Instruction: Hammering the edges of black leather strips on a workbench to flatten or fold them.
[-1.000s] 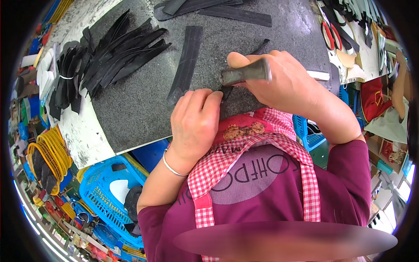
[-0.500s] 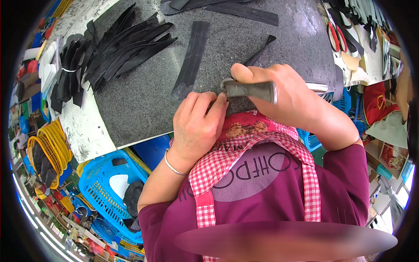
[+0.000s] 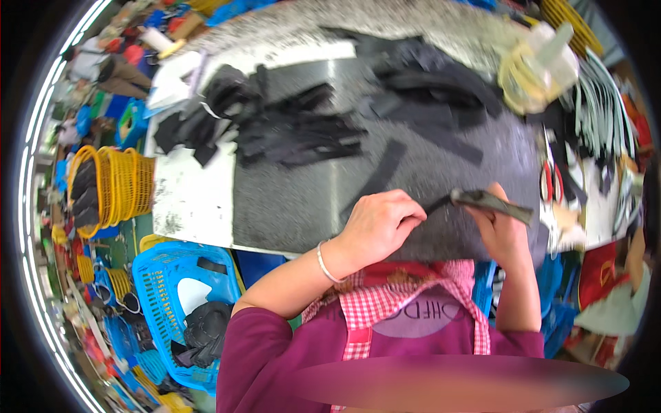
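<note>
My right hand is closed around a hammer; its grey metal head flares at one end and shows above my fingers, while the handle is mostly hidden. Left of it, my left hand is closed, thumb and fingers pinched together on a narrow black strip that reaches toward the hammer head. Both hands are over the near part of a dark grey work slab. A wider flat black strip lies just beyond my left hand.
A black strip heap and a tied black bundle lie left. More black pieces lie at the back. Right are red-handled scissors and a pale yellow container. A blue basket stands below the table's left edge.
My view has tilted up, showing more of the table. My hands have moved apart; the hammer head is away from my left fingers, and a narrow strip shows between them.
</note>
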`<move>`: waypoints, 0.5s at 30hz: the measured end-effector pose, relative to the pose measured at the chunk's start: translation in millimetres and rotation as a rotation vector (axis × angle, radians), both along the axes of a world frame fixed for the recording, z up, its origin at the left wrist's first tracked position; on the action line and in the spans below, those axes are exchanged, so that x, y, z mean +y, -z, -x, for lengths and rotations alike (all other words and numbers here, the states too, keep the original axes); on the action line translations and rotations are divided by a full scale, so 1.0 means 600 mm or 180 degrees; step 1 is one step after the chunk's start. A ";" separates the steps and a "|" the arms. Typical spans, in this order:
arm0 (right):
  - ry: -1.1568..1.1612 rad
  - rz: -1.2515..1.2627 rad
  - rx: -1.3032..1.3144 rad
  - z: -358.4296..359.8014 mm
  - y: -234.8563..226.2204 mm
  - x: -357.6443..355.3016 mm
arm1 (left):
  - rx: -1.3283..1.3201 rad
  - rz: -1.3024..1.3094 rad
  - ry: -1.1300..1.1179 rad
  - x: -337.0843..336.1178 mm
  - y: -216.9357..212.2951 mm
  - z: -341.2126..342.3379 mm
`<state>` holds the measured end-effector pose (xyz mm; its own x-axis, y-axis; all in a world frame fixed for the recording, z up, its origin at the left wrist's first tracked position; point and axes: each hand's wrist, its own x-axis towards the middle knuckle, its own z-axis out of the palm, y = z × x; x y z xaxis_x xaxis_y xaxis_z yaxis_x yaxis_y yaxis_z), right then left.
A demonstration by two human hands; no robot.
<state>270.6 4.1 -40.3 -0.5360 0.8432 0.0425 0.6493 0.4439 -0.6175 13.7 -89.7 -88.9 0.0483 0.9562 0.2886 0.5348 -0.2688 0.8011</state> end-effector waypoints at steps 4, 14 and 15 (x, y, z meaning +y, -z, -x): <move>0.0465 0.0037 0.0162 -0.026 0.008 0.020 | -0.0122 0.0249 -0.0743 0.005 -0.082 0.120; 0.0291 -0.0639 -0.0394 0.030 0.006 0.074 | 0.2053 -0.0526 -0.1401 0.050 -0.017 0.060; 0.0249 -0.0585 -0.0410 0.029 0.005 0.072 | 0.2198 -0.0521 -0.1420 0.057 -0.007 0.049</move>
